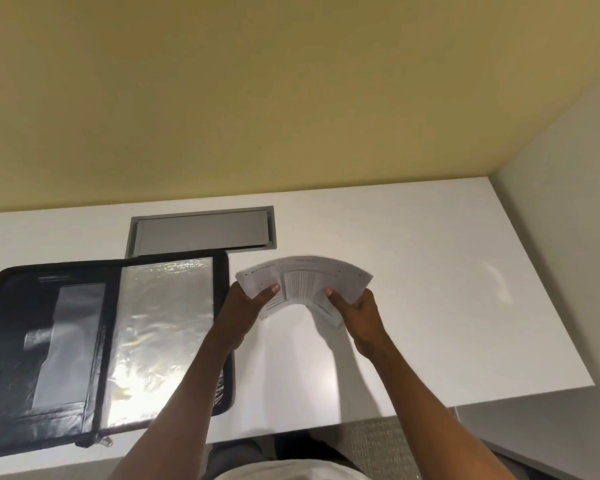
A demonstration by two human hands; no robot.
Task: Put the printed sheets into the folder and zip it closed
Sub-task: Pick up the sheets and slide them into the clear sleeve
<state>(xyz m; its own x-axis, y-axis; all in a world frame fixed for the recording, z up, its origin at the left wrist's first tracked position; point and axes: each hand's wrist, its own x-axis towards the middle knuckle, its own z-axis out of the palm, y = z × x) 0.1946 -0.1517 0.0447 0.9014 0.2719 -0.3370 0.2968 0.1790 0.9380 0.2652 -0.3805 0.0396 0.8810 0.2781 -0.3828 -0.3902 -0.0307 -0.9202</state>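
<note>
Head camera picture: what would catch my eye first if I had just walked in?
Probably the printed sheets, bowed into an arch above the white desk, gripped at their ends by the left hand and right hand. Next, the black zip folder lying open to the left, its shiny clear sleeve catching the light. Behind it, a grey hatch is set into the desk.

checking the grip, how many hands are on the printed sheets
2: the left hand grips the left end of the printed sheets, the right hand grips the right end, bowing them above the desk.
</note>
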